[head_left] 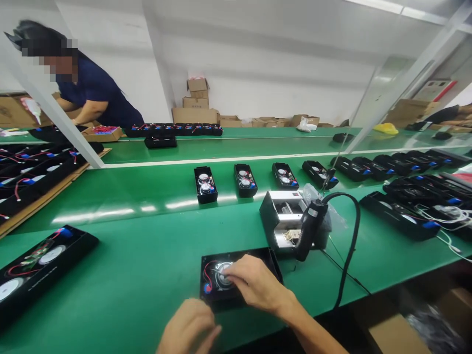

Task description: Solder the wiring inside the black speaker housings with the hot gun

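Note:
A black open speaker housing [254, 256] lies on the green bench near the front edge, with a round speaker driver and red and blue wiring inside. My right hand [254, 282] rests on top of it, fingers curled together over the driver; what they pinch is hidden. My left hand [190, 327] sits just in front of the housing at the bottom of the view, fingers curled in a loose fist. Whether it holds anything cannot be seen.
A soldering station [282, 216] with a black iron handle [309, 228] and cable stands right behind the housing. Several open speaker housings [205, 184] ride the green belt. A long housing [37, 265] lies at left. A person in dark blue [96, 98] works at far left.

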